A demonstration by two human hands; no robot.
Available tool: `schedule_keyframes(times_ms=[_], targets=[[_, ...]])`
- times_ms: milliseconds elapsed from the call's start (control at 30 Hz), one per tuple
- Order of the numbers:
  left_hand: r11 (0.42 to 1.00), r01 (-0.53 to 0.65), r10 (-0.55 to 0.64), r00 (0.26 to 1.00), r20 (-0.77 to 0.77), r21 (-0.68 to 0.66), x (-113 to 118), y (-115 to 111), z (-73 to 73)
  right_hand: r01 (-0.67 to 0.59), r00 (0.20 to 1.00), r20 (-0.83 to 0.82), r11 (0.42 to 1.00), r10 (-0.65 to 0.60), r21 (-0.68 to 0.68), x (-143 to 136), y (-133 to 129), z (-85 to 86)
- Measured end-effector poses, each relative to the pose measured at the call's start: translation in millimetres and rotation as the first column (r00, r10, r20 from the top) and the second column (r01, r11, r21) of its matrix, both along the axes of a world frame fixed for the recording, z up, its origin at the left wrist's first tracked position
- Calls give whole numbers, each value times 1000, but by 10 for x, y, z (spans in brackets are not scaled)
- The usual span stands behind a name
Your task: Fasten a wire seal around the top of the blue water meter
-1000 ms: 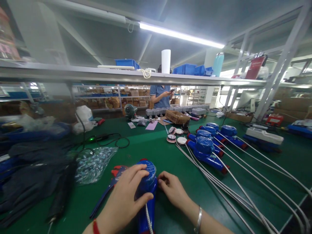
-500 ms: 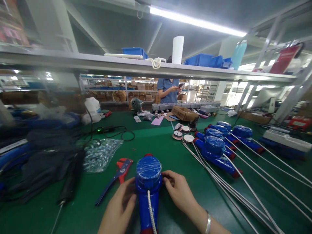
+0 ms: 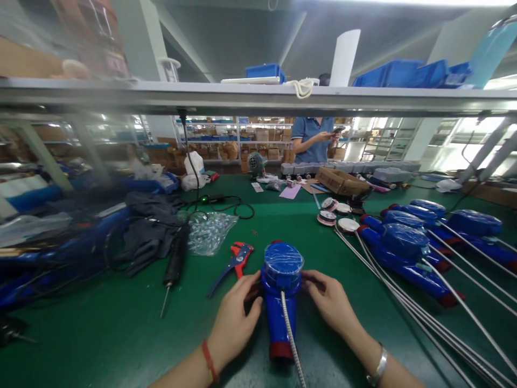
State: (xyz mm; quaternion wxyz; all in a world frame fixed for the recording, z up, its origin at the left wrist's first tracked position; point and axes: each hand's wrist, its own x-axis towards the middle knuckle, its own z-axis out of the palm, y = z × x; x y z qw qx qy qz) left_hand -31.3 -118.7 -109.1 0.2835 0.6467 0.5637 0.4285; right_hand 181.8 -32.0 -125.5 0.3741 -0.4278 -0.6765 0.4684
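A blue water meter [image 3: 278, 318] with red end caps and a film-wrapped round head lies on the green table in front of me. From its front a braided cable [image 3: 289, 334] runs toward me. My left hand [image 3: 238, 312], with a red band at the wrist, curls against the meter's left side. Against the right side rests my right hand [image 3: 329, 296], thumb and fingers bent. The fingertips of both hands are partly hidden by the meter. Just left of it lies a wire stripper [image 3: 234, 264] with red and blue handles.
Several similar meters [image 3: 404, 242] with long white cables lie at right. Spools [image 3: 326, 217] stand beyond. At left are an electric screwdriver [image 3: 177, 253], a clear bag of small parts [image 3: 210, 231] and dark cloth [image 3: 149, 226]. A shelf [image 3: 250, 99] spans overhead; a person [image 3: 313, 140] stands behind.
The camera view has turned left, so everything appears further right in the picture. Both hands stay at the water meter's sides, and more of its near red cap shows now.
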Motion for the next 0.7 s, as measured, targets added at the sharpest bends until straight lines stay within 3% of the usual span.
schedule_keyframes(times_ms=[133,267,333,433,567,700], targets=[[999,-25,27,995,-91,27,-35,2,73,-8,1000,0,1000,8,-14,0,-5,-3],[976,-177,205,940,-271,123,-261,195,221,29,999,13,999,-30,31,-4,42,-75],[956,-260,292,889,-352,137,-421,426,272,68,997,34,996,-70,62,-15,96,-136],[942,-319,330,824,-460,103,-627,902,251,108,993,46,991,-111,77,-39,185,-220],[948,-317,252,752,-609,0,-749,1553,86,117,991,50,990,-122,84,-63,250,-268],[944,-312,143,686,-713,-111,-745,1964,-44,116,991,54,989,-121,96,-69,253,-270]])
